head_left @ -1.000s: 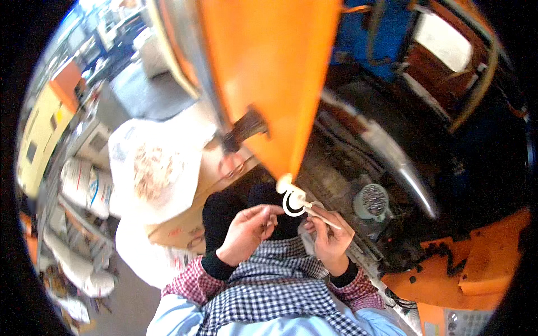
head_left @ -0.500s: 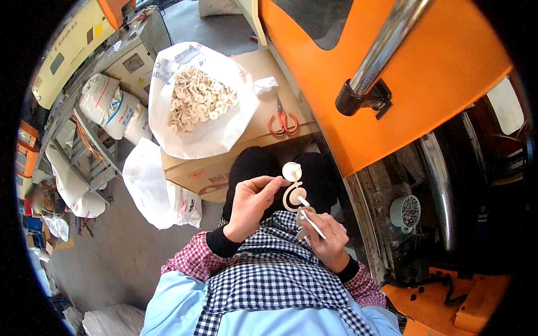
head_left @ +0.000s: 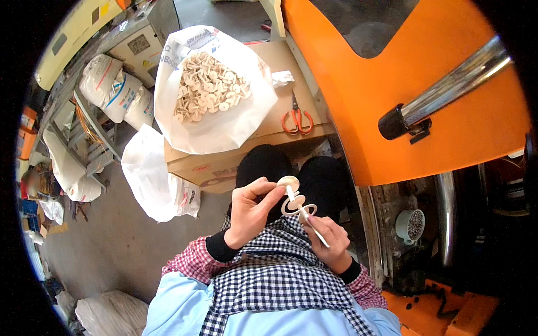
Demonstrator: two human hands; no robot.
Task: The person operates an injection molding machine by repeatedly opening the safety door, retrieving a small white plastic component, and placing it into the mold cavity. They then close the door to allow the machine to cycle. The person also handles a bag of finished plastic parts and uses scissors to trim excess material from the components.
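In front of my black-clad knees, my left hand [head_left: 252,211] pinches the edge of a cream plastic disc with a short stem [head_left: 288,182] between thumb and fingers. My right hand [head_left: 330,242] is closed round a white moulded plastic sprue [head_left: 319,231], whose thin rod sticks out below the fingers. A second disc [head_left: 296,202] and a curved ring are at the sprue's upper end, between my hands. Whether the pinched disc is still joined to the rest I cannot tell. Ahead, an open white bag [head_left: 246,120] holds many similar stemmed discs [head_left: 210,89].
The bag rests on a cardboard box [head_left: 263,130], beside red-handled scissors [head_left: 297,120]. An orange machine panel [head_left: 347,112] with a chrome bar [head_left: 457,81] stands close on the right. A pale cup of small grains [head_left: 410,227] sits below it. Another white bag [head_left: 151,173] is at left.
The view has shifted, so the box and machine appear displaced. My left hand's disc has tilted and its stem now points down toward the second disc. Both hands keep their grip.
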